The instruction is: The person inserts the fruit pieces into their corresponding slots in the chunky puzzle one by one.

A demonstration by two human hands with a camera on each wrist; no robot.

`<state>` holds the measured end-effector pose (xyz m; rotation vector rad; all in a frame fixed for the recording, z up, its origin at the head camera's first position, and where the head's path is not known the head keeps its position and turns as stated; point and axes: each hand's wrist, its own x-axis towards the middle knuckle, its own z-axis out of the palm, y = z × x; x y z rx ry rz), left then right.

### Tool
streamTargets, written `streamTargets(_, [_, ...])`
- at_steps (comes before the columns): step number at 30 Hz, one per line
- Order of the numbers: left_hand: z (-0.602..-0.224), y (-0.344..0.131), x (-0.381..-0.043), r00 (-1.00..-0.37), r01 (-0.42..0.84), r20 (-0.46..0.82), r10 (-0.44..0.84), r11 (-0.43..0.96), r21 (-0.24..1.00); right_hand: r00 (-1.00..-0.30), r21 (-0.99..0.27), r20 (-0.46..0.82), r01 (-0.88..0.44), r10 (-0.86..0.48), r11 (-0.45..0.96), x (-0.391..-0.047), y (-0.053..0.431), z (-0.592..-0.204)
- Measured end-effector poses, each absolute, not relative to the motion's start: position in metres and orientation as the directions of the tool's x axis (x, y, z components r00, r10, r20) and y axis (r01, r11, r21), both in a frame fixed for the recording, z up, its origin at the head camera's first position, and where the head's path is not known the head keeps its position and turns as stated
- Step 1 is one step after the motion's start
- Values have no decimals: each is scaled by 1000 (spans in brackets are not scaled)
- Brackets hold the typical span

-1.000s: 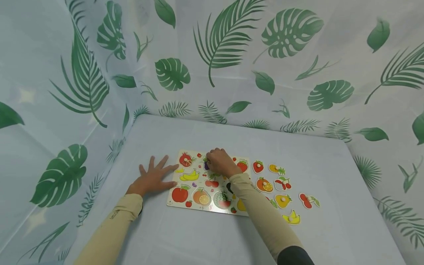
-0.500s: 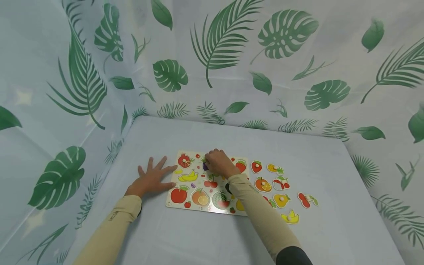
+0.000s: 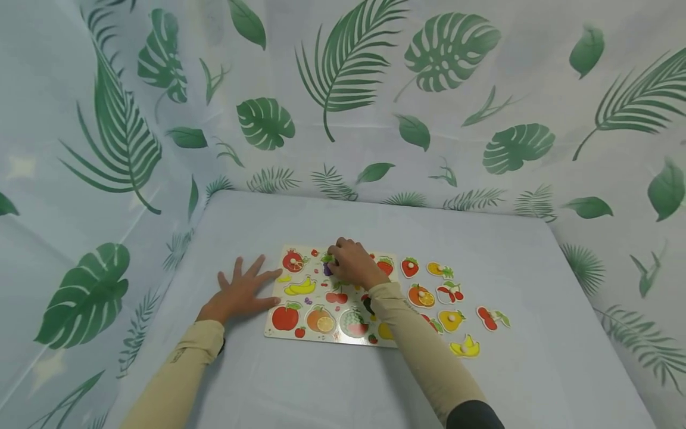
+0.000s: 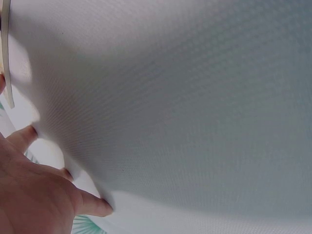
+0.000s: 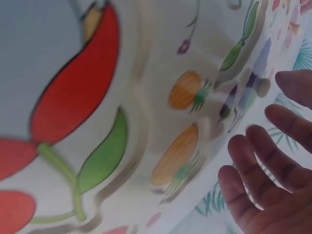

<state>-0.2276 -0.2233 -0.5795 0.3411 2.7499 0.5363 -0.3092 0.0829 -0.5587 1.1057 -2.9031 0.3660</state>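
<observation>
A fruit puzzle board (image 3: 274, 334) lies flat on the white table. My left hand (image 3: 239, 293) rests on the table with fingers spread, thumb and forefinger at the board's left edge; in the left wrist view, the spread hand (image 4: 36, 195) presses fingertips to the cloth near the board's side (image 4: 6, 53). Over the board's back middle is my right hand (image 3: 356, 263), partly covering the purple grape piece (image 3: 327, 270). In the right wrist view its fingers are loosely bent and parted, fingertips just off the knob (image 5: 263, 87) of that piece. A pomegranate piece (image 3: 292, 261) sits in the back left corner.
Right of the board lie loose knobbed pieces: strawberry (image 3: 409, 267), pineapple (image 3: 439, 270), orange (image 3: 421, 295), pear (image 3: 451, 320), banana (image 3: 465, 347), cherries (image 3: 493, 319) and several others. My right forearm (image 3: 418, 351) crosses the board's right part. Leaf-print cloth walls (image 3: 311, 143) enclose the table.
The right hand's fingers have lifted and loosened slightly at the grape piece, which shows a little more. The left hand stays at the board's edge. The whole head view has shifted slightly.
</observation>
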Motion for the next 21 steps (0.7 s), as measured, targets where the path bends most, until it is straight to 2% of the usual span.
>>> streamTargets(10, [-574, -224, -225, -921, 166, -258, 292, 893, 418, -819, -254, 28, -561, -574, 788, -307, 108, -550])
streamTargets(21, [-575, -222, -224, -924, 158, -254, 285, 891, 426, -877, -277, 11, -465, -481, 841, -302, 156, -541])
